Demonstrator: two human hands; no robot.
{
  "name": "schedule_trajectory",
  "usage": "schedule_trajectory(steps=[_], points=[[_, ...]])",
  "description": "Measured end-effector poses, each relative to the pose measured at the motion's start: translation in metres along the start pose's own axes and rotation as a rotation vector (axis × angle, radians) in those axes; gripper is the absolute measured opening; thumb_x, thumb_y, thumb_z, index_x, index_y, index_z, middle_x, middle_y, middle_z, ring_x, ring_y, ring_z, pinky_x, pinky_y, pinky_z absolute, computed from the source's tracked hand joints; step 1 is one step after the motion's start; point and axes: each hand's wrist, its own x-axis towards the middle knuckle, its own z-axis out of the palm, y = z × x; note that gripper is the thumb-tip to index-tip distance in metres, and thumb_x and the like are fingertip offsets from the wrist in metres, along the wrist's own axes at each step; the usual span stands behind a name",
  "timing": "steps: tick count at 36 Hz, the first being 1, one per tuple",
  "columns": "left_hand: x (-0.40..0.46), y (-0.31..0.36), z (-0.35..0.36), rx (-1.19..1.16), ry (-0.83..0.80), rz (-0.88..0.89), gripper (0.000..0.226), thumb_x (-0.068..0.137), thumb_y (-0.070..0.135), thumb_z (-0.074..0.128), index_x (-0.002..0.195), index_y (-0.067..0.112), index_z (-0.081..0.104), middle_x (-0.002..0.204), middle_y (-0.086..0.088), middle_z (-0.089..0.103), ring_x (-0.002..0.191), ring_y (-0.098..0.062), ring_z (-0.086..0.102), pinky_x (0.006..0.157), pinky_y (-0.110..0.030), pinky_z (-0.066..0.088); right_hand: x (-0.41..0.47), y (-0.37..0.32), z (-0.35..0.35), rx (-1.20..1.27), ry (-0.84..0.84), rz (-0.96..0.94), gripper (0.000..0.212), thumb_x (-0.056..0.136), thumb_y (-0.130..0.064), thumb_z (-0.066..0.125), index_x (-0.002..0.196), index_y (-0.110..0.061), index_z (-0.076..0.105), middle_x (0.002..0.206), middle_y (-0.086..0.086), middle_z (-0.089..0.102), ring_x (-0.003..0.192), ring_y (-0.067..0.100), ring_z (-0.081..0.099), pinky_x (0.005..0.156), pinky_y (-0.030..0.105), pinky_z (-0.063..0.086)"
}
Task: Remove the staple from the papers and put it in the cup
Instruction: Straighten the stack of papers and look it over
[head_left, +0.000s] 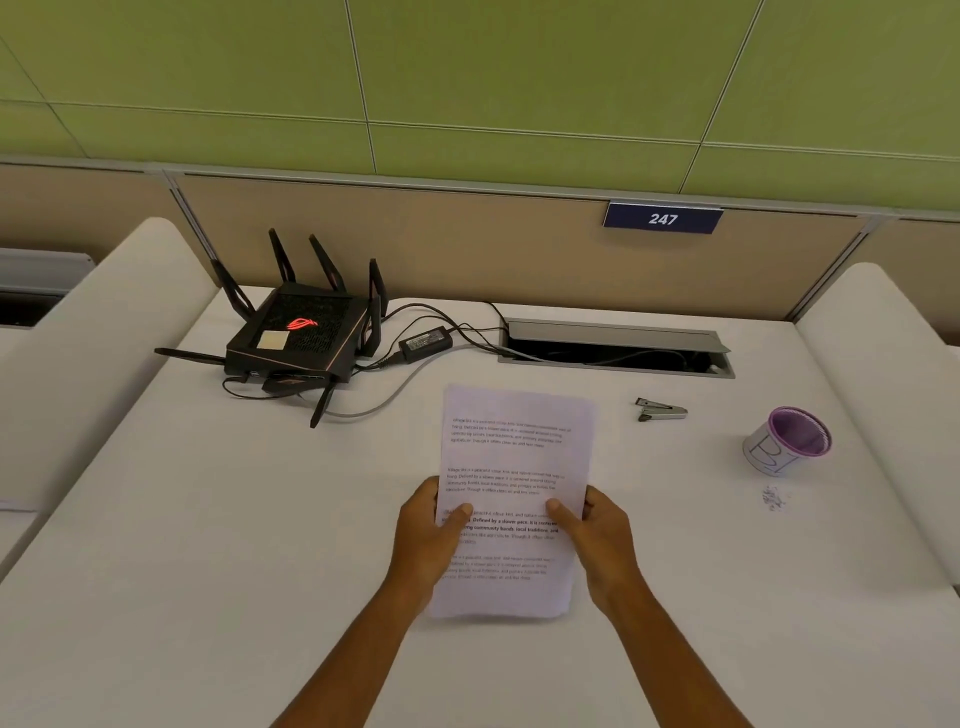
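Where the white desk (208, 545) fills the view, seen from above and bounded at the far edge by a tan partition (415, 244) bearing a blue plate (663, 219) marked 247. At far left, black router (301, 338) with raised antennas and a red glowing logo, cabled to a power brick (425, 343) just to its right. At far centre-right, open cable hatch (615, 347) set into the desktop. At near centre, printed papers (514, 467) held by both side edges, long axis running near to far. Left hand (428, 535) gripping the left edge, thumb curled over the printed face, other fingers hidden beneath. Right hand (597, 535) gripping the right edge likewise, thumb on top. At right, purple-rimmed cup (789, 441) upright, well apart from the papers, with a small scatter of specks (774, 499) just nearer. Between papers and cup, toward the far side, metal staple remover (661, 409) lying untouched. Staple itself too small to make out.
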Motion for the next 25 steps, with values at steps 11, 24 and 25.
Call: schedule_trajectory(steps=[11, 24, 25], points=[[-0.006, 0.020, 0.012, -0.130, 0.106, 0.125, 0.033, 0.099, 0.020, 0.073, 0.121, 0.038, 0.056, 0.117, 0.010, 0.069, 0.106, -0.013, 0.071, 0.072, -0.017, 0.062, -0.016, -0.022, 0.016, 0.074, 0.068, -0.235, 0.034, 0.097, -0.015, 0.071, 0.126, -0.030, 0.062, 0.113, -0.010, 0.075, 0.102, 0.008, 0.073, 0.079, 0.026, 0.063], [-0.013, 0.015, 0.019, -0.193, 0.138, 0.108, 0.048, 0.096, 0.019, 0.077, 0.123, 0.048, 0.049, 0.121, 0.018, 0.063, 0.112, -0.005, 0.064, 0.072, -0.005, 0.056, -0.015, 0.000, 0.027, -0.009, 0.090, -0.249, 0.041, 0.099, -0.019, 0.069, 0.132, -0.039, 0.054, 0.120, -0.013, 0.069, 0.110, 0.003, 0.067, 0.087, 0.027, 0.062], [-0.013, 0.015, 0.019, -0.194, 0.135, 0.108, 0.048, 0.096, 0.019, 0.077, 0.120, 0.050, 0.050, 0.120, 0.019, 0.063, 0.111, -0.005, 0.064, 0.072, -0.005, 0.056, -0.015, 0.001, 0.027, -0.005, 0.088, -0.250, 0.041, 0.099, -0.019, 0.069, 0.132, -0.039, 0.054, 0.120, -0.013, 0.069, 0.110, 0.003, 0.067, 0.086, 0.027, 0.062]])
